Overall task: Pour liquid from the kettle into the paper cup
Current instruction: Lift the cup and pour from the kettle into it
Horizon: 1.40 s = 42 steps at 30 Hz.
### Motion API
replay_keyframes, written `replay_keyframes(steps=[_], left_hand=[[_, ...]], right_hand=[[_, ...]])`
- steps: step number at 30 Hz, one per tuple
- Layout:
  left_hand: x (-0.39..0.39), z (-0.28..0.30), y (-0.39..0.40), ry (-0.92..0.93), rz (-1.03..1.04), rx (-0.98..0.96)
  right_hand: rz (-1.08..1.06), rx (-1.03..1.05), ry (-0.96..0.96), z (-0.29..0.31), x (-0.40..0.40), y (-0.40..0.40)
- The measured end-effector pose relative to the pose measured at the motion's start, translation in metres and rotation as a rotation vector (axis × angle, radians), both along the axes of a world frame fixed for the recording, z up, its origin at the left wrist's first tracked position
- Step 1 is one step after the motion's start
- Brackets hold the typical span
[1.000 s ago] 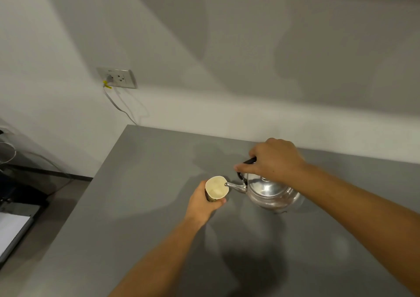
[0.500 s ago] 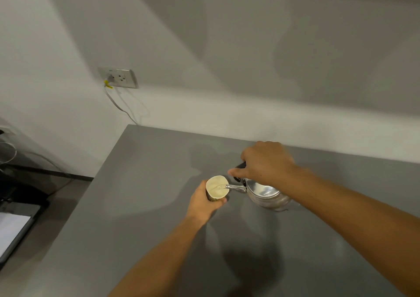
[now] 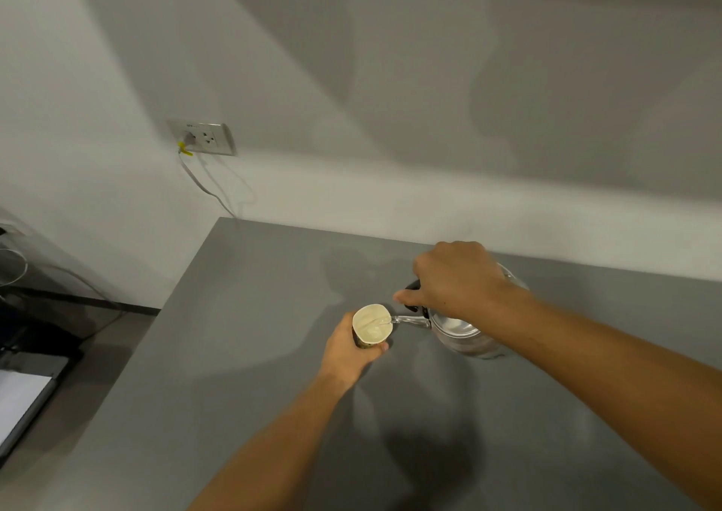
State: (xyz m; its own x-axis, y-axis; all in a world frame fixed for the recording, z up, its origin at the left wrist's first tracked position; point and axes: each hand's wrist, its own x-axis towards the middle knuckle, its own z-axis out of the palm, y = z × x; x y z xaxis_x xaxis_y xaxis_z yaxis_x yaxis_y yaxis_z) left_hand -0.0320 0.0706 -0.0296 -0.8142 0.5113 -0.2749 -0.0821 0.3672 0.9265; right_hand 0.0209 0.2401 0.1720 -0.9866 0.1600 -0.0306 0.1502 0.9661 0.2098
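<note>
A small paper cup [image 3: 372, 329] with a cream inside stands on the grey table [image 3: 242, 354], and my left hand [image 3: 349, 353] is wrapped around its side. A shiny metal kettle [image 3: 465, 334] hangs tilted to the left, just right of the cup. My right hand [image 3: 457, 281] grips its black handle from above and hides most of it. The thin spout reaches over the cup's right rim, and a clear stream of liquid runs from it into the cup.
A wall socket [image 3: 203, 137] with a plugged-in cable sits on the white wall at the back left. The table's left edge drops to the floor, where dark equipment and a white sheet [image 3: 19, 397] lie. The wall runs along the table's far edge.
My right hand has lifted and tipped the kettle further to the left, bringing the spout over the cup's rim. Liquid now flows into the cup. My left hand stays on the cup.
</note>
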Motion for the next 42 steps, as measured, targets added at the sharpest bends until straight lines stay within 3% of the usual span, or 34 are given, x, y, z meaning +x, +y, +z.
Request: replay_keyframes(steps=[42], left_hand=[[0.002, 0.002, -0.001, -0.006, 0.005, 0.006]], right_hand=[[0.002, 0.098, -0.051, 0.023, 0.003, -0.012]])
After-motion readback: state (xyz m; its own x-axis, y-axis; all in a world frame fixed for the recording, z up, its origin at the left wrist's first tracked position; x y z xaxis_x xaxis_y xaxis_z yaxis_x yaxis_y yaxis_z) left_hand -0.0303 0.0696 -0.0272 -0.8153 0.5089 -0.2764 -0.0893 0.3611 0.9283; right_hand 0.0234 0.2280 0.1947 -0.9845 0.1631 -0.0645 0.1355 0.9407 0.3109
